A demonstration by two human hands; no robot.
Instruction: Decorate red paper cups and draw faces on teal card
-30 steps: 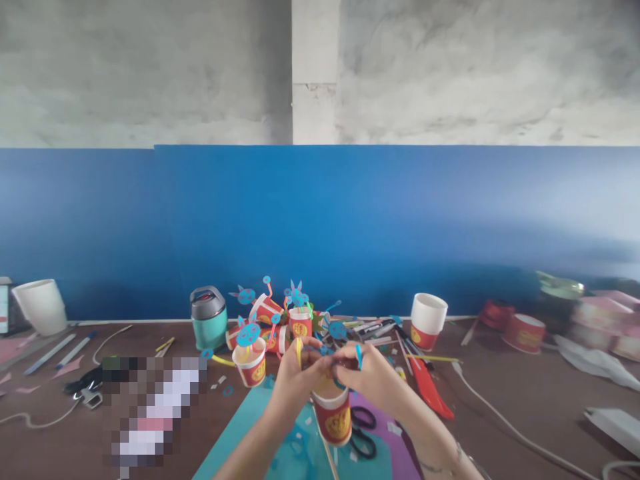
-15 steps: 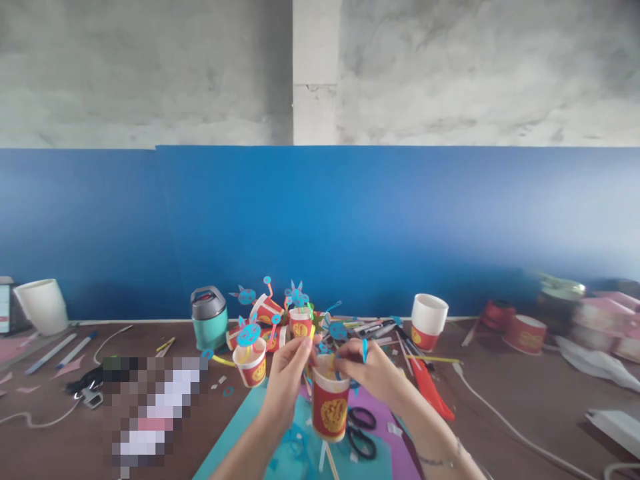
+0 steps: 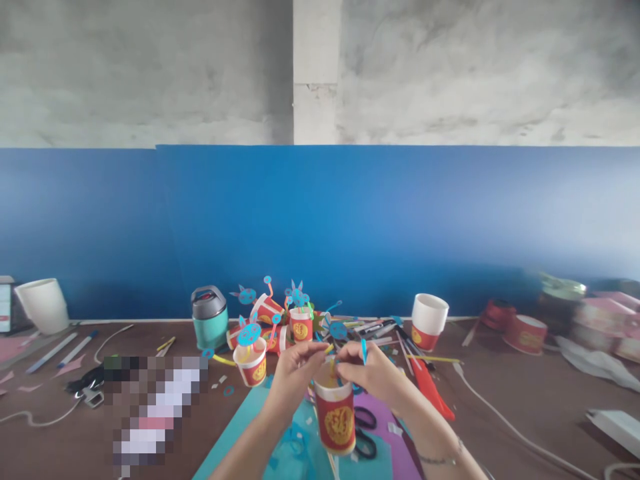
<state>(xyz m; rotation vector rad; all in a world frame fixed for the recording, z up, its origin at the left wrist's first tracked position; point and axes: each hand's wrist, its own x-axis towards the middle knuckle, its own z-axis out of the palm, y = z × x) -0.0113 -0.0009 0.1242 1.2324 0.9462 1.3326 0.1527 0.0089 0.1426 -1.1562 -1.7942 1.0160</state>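
One red cup (image 3: 336, 425) is upright just below the left hand (image 3: 297, 372), which pinches a yellow straw (image 3: 329, 349), and the right hand (image 3: 369, 367), fingers curled, hold unclear, near black scissors (image 3: 365, 419).

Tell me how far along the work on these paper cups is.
Looks done: the front decorated cup and rear upright cup, both with blue animal cutouts. In hand: the left hand pinches a yellow straw above the center cup; the right hand is at its rim, grip unclear. Probably left: the center cup, perhaps the nested paper cups, showing no cutouts.
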